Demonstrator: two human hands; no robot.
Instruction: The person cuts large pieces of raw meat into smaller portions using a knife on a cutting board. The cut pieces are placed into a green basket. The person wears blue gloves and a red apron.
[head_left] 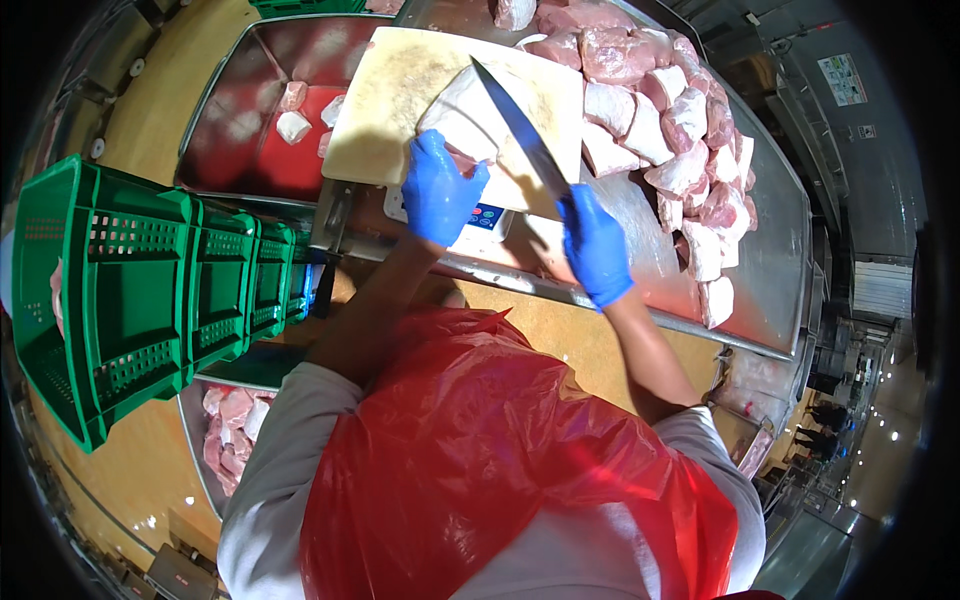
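My left hand (438, 192), in a blue glove, grips the near-left end of a pale slab of meat (456, 108) on a cream cutting board (360, 100). My right hand (594, 242), also blue-gloved, is closed round the handle of a long knife (520, 130). The blade runs diagonally over the slab's right side, its tip at the upper middle of the board. Whether it touches the meat I cannot tell. Part of a scale with a blue button panel (485, 216) shows below the board's front edge.
A heap of meat chunks (680, 155) lies on the steel table (760, 260) at right. A steel tub (230, 125) with a few pieces is at back left. Green crates (130, 280) stand at left, above a bin of meat (228, 435). Distant figures (822, 430) appear at far right.
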